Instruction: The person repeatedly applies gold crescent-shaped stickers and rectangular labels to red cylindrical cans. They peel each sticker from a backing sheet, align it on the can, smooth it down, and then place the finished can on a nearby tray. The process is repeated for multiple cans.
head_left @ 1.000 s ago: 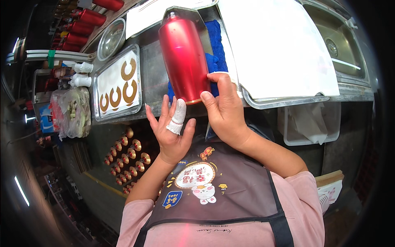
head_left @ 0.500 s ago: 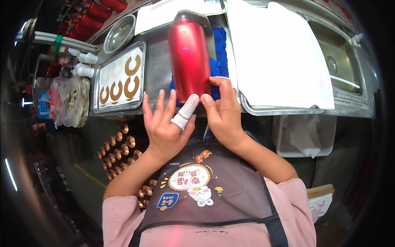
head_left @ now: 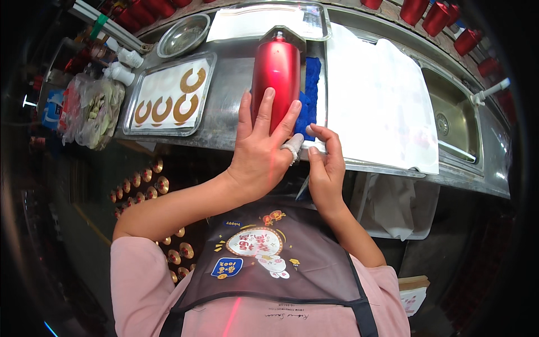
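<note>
A glossy red bottle-shaped metal vessel lies on its side, its narrow far end against a dark angled metal holder. My left hand rests on its near part with fingers spread; one finger wears a white wrap and bends toward the table edge. The vessel's near end is hidden behind this hand. My right hand is just right of it at the table edge, thumb and forefinger apart, nothing visible between them. A blue cloth lies beneath and right of the vessel.
Left, a metal tray holds a white sheet with several gold C-shaped pieces. Behind it stands a metal bowl. White sheets cover the right side, beside a sink. Gold-and-red pieces stand in rows below the table.
My left hand has moved up onto the red vessel and spread over it. My right hand has left the vessel's near end and drawn back to the table edge. The view has shifted.
</note>
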The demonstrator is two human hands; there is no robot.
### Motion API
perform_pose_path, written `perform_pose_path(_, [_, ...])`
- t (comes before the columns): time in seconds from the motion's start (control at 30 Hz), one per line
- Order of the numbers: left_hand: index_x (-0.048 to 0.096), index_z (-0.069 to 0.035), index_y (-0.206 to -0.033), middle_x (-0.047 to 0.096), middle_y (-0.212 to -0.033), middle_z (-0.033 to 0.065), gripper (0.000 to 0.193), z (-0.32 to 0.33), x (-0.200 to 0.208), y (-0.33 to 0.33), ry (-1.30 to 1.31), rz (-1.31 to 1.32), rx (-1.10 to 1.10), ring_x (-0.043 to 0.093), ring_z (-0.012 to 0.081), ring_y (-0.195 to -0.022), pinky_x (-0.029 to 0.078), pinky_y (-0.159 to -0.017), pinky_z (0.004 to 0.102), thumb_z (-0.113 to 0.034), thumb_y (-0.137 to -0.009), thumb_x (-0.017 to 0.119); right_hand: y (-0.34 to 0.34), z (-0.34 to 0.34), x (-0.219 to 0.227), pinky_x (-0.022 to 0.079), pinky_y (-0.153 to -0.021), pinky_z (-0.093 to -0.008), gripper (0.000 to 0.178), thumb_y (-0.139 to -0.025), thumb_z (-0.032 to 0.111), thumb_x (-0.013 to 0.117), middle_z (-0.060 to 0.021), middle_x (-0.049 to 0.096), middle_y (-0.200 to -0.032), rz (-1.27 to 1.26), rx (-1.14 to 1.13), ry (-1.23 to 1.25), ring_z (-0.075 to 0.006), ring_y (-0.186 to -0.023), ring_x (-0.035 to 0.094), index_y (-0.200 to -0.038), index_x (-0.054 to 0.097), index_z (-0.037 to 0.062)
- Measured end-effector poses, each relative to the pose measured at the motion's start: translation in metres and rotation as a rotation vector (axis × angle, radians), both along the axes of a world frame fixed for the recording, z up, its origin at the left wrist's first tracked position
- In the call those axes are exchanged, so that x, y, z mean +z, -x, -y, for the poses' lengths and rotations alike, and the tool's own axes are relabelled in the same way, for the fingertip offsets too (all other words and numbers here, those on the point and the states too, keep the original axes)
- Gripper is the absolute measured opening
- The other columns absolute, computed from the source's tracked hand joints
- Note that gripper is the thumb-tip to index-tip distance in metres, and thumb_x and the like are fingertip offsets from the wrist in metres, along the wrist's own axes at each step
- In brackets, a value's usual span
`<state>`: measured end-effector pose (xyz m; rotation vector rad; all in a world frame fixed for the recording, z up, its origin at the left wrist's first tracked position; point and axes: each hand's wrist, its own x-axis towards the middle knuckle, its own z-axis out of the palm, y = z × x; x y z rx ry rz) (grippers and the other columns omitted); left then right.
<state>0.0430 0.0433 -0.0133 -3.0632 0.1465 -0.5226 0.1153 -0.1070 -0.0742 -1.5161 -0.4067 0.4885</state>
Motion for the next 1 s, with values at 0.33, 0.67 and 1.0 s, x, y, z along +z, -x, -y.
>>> perform_pose_path(0.33, [0.052,-0.004,-0.149,0.046,-0.153,0.0232,0.068,-0.024,-0.037,-0.009,0.135,0.080,0.044,0.037,0.0479,-0.145,0.023,-0.112,0.0756,-0.023,-0.085,0.067,0.027,0.006,-0.004,0.056,-0.069,-0.0418,0.040,-0.092,0.001,0.062,-0.0229,0.070,-0.116,0.384,0.079,0.053,-0.0385,-0.078,0.072,-0.132,0.060,0.0035])
perform_pose_path(0.67, [0.059,-0.019,-0.144,0.033,-0.164,0.0193,0.061,-0.039,-0.067,0.014,0.700,0.225,0.045,0.025,0.0404,-0.154,0.018,-0.118,0.0712,-0.032,-0.087,0.077,0.027,0.007,-0.011,0.053,-0.090,-0.0318,0.041,-0.093,-0.002,0.055,-0.0183,0.066,-0.121,0.289,0.124,0.057,-0.0218,-0.107,0.067,-0.134,0.054,-0.0051])
perform_pose_path(1.0, [0.059,-0.019,-0.144,0.045,-0.158,0.0113,0.052,-0.051,-0.092,0.031,0.522,-0.008,0.193,0.017,0.0325,-0.158,0.002,-0.112,0.0799,-0.048,-0.101,0.056,0.028,0.006,-0.008,0.054,-0.063,-0.0364,0.045,-0.088,0.003,0.065,-0.0190,0.070,-0.094,0.572,0.136,0.233,-0.0289,-0.065,0.068,-0.132,0.054,0.0008])
